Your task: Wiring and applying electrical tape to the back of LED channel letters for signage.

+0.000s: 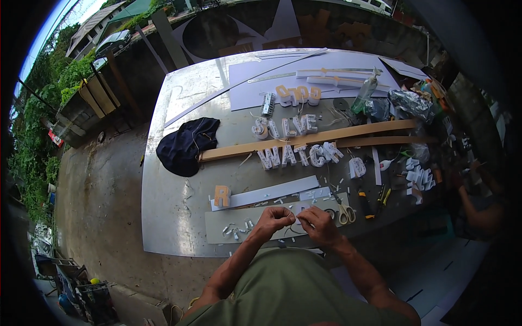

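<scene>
My left hand (275, 219) and my right hand (321, 225) are close together over the near edge of the metal table. The fingertips of both are pinched around something small, too fine to make out; a thin dark wire (289, 230) hangs below them. Under the hands lies a grey-green board (212, 229), with small white pieces (232, 232) scattered on its left part. A pair of scissors (346, 208) with pale handles lies just right of my right hand. Beyond my left hand, an orange-faced letter block (222, 195) stands beside a white strip (261, 192).
White letter-shaped blocks (296, 157) line both sides of long brown strips (239, 149). A dark cloth (187, 146) lies left. Black-and-yellow tool (365, 205), pliers (384, 195), white offcuts (417, 176) and a clear bottle (365, 92) sit right. Another person's arm (478, 214) shows at far right.
</scene>
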`<state>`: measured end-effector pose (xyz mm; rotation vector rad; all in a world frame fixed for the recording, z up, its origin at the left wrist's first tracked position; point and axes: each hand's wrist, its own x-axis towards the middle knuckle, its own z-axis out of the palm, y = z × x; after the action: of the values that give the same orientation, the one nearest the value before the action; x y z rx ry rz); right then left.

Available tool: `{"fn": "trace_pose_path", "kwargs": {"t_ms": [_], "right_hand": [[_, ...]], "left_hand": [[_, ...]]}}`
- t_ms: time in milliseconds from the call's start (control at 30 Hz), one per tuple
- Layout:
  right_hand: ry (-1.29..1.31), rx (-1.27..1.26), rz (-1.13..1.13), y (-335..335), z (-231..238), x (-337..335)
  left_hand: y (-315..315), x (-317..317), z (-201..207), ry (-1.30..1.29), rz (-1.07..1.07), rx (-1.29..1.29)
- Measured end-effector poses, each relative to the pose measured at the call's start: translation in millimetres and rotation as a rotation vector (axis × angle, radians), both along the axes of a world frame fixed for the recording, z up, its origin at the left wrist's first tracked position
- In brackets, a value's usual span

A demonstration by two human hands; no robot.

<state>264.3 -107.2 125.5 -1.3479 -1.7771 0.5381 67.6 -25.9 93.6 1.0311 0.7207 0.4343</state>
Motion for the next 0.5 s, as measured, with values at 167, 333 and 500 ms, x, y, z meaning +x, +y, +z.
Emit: {"fn": "trace_pose_path", "kwargs": {"t_ms": [167,333,500], "right_hand": [[0.021,-0.013,-0.012,-8.6,0.1,-1.2],[0.049,-0.040,-0.038,-10.3,1.2,-3.5],[0.147,-0.084,-0.052,-0.1,8.2,-5.5]], "left_hand": [[-9.7,-0.4,6.6,-0.013,0.019,0.002],[-11.3,-0.8,3.5,-0.011,0.035,0.036],[-3.9,0.9,9.0,-0.056,0.092,0.030]]}}
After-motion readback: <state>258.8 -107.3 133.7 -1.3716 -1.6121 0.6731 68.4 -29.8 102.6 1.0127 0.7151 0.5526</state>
